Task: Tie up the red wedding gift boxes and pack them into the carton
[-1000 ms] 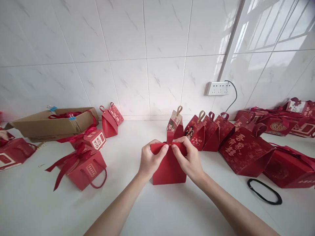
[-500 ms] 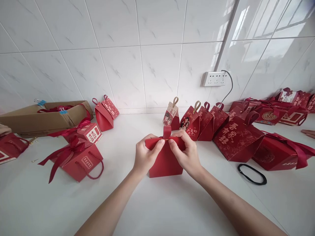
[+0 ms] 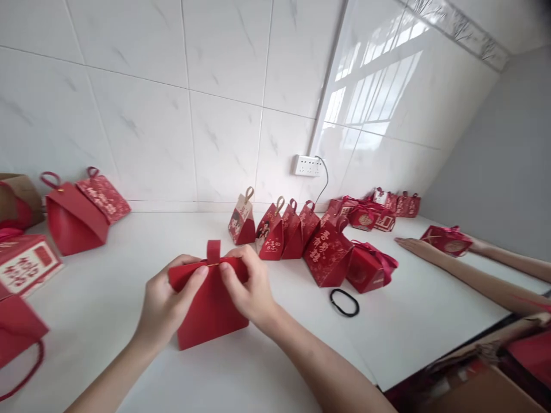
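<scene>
A plain red gift box (image 3: 213,321) stands upright on the white table in front of me, with a red ribbon loop (image 3: 213,252) rising from its top edge. My left hand (image 3: 166,301) grips the top edge on the left, thumb on the near face and fingers behind. On the other side of the loop, my right hand (image 3: 253,287) pinches the same edge in the same way. Both thumbs press close to a small gold fastener (image 3: 212,265) at the base of the loop. The fingertips behind the box are hidden.
Beyond my hands stands a row of red gift boxes (image 3: 291,232). A black elastic band (image 3: 344,302) lies to the right. Farther right, another person's hands flank a ribboned box (image 3: 447,240). More boxes (image 3: 75,218) stand left, near a power strip (image 3: 307,166) on the wall.
The view has swung to the right, bringing another person's arms and a cardboard carton into sight. My hands keep the same hold on the gift box.
</scene>
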Demonstrator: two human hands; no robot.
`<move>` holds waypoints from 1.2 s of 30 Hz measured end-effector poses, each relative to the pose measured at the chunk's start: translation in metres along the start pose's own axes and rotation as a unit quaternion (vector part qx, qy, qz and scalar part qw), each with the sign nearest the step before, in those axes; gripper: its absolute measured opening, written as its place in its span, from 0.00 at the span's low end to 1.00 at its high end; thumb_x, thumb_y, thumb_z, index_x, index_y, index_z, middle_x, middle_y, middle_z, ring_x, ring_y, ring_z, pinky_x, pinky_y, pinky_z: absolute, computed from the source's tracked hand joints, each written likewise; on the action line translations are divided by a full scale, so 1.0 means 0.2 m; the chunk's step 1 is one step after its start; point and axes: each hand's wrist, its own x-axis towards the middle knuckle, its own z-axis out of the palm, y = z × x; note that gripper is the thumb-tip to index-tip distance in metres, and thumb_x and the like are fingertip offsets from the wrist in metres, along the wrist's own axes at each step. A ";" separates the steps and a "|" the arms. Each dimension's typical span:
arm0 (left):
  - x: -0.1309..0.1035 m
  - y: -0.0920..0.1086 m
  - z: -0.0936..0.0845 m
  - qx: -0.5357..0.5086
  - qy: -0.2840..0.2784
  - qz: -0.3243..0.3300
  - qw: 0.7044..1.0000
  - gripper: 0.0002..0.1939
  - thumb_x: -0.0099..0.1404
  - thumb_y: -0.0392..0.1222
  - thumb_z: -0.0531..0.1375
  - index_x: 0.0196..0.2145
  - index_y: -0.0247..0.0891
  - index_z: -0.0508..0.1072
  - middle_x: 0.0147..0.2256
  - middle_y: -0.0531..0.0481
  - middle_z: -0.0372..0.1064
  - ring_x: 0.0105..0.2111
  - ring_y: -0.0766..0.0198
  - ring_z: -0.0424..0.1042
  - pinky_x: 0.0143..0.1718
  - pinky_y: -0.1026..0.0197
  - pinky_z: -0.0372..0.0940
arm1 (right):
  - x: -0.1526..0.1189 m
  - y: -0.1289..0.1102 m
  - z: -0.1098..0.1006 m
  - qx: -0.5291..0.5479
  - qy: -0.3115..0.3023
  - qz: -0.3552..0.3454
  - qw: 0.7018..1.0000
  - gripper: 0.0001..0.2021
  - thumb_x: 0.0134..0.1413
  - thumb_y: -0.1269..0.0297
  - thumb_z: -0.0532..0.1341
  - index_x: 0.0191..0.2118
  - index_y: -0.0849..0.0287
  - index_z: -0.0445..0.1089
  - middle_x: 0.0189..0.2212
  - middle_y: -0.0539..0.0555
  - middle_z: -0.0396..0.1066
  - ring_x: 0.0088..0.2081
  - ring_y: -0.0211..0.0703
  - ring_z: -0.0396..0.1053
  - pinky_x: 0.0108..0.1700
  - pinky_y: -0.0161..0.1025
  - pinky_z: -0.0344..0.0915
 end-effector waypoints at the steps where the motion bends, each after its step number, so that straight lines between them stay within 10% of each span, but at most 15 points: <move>1: 0.00 0.00 0.00 0.002 0.006 -0.006 1.000 0.17 0.49 0.56 0.62 0.25 0.39 0.70 0.22 0.53 0.67 0.21 0.65 0.65 0.17 0.67 0.61 | 0.00 0.00 0.00 -0.001 0.000 -0.001 1.000 0.04 0.55 0.64 0.54 0.31 0.57 0.62 0.29 0.52 0.66 0.32 0.39 0.65 0.37 0.37 0.64; 36: -0.03 -0.06 0.01 -0.061 -0.047 0.028 0.997 0.12 0.60 0.48 0.56 0.26 0.37 0.64 0.24 0.54 0.62 0.25 0.68 0.62 0.27 0.67 0.60 | -0.02 0.02 -0.01 -0.025 -0.018 0.006 1.000 0.05 0.60 0.64 0.52 0.35 0.56 0.63 0.32 0.51 0.69 0.34 0.40 0.67 0.37 0.37 0.64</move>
